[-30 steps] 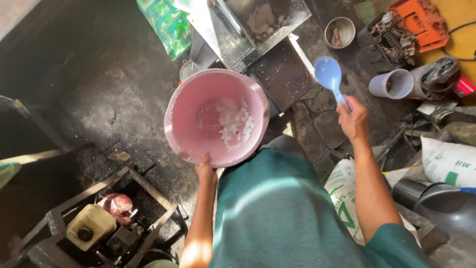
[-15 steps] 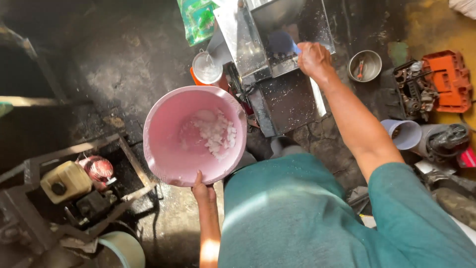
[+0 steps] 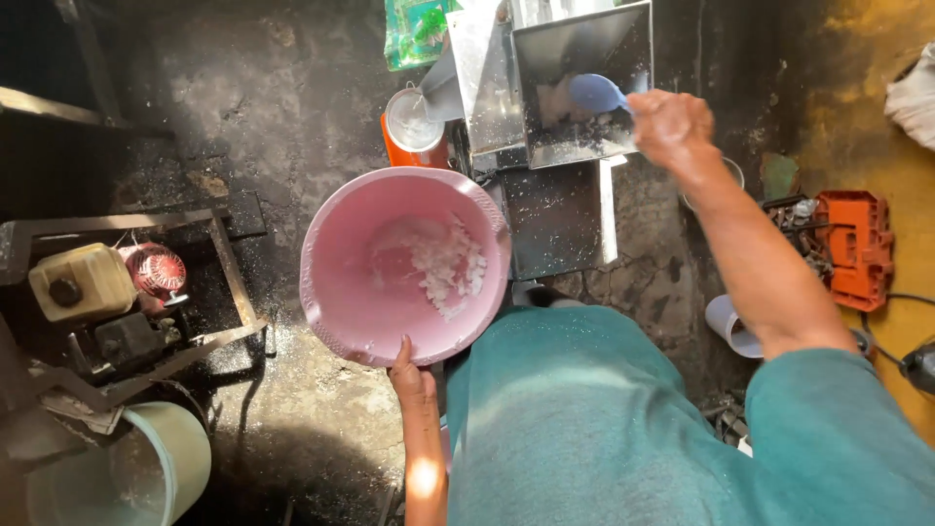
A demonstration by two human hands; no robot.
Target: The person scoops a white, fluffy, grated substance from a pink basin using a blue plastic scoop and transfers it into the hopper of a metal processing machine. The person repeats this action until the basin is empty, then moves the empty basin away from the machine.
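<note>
The left hand (image 3: 414,380) held the pink bowl (image 3: 404,263) by its near rim, grip closed. The bowl looked light and a bit bendy, with white bits (image 3: 446,263) inside. The right hand (image 3: 674,127) gripped a blue scoop (image 3: 596,94) over the metal tray (image 3: 582,83).

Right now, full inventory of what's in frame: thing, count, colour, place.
basin: 1, pink, centre, held at its near rim
white chunks: a heap, white, inside the basin
scoop: 1, blue, over the metal hopper
metal hopper: 1, silver, top centre
metal tray: 1, dark, below the hopper
can: 1, orange with a pale lid, left of the hopper
small engine: 1, yellow tank and red housing, in a frame at left
bucket: 1, pale green, bottom left
orange tool: 1, right side
left hand: grip on the basin rim
right hand: grip on the scoop handle
</note>
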